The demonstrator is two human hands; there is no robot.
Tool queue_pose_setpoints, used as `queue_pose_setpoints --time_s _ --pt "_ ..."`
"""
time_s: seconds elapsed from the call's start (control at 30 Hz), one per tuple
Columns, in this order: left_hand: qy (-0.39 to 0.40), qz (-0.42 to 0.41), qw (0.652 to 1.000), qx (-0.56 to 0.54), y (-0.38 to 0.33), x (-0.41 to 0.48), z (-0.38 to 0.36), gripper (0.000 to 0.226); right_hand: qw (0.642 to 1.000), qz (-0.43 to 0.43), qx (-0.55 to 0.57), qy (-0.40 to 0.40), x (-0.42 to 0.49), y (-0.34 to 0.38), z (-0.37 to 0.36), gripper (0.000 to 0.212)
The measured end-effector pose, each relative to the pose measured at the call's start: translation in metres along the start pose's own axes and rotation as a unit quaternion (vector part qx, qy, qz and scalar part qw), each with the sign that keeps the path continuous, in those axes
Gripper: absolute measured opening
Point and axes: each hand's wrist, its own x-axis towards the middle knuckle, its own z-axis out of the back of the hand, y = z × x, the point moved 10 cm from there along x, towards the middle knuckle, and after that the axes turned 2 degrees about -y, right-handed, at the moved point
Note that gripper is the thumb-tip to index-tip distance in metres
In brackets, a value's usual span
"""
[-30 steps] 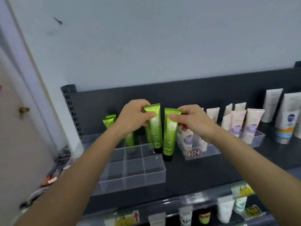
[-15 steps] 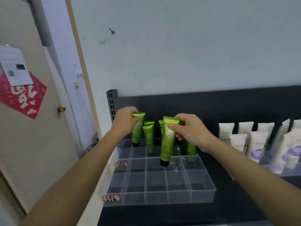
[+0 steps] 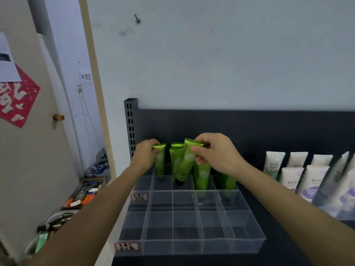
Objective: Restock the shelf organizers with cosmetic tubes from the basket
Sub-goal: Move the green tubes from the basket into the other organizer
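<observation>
Up at the far row of the clear organizer [image 3: 192, 244], both hands are on green tubes. The right hand [image 3: 217, 156] pinches the crimped top of a green Chamomile tube [image 3: 185, 164] between thumb and curled fingers. That tube hangs a bit tilted, black cap down, with the cap dipping into a far-row compartment near the middle; can't tell if it's touching the bottom. The left hand [image 3: 146, 158] has its fingers curled round the top of another green tube [image 3: 160, 166], which stands upright in a compartment just to the left. One more green tube [image 3: 173, 158] pokes up between those two, and a couple of others [image 3: 202, 175] stand in the far-row compartments to the right, partly hidden by the right wrist. All the nearer rows of the organizer have nothing in them. The organizer sits on a dark shelf [image 3: 288, 246] with a dark back panel [image 3: 249, 127]. Off to the right there's a bunch of white and purple tubes [image 3: 315, 181], kinda blurry. Far left is a door [image 3: 38, 150] with a red paper decoration [image 3: 17, 98], and some boxes of stuff [image 3: 84, 192] lower down.
</observation>
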Motion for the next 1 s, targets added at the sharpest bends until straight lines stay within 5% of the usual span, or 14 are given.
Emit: queue_pose_setpoints --time_s 0.23,1.0 --pt "-0.001 0.051 0.997 -0.050 0.018 -0.002 0.000 0.052 0.998 0.020 -0.053 0.001 0.032 0.011 -0.033 0.013" --pt "-0.024 0.060 0.996 -0.053 0.032 -0.026 0.028 0.056 0.937 0.050 -0.339 0.074 0.084 0.000 -0.120 0.024"
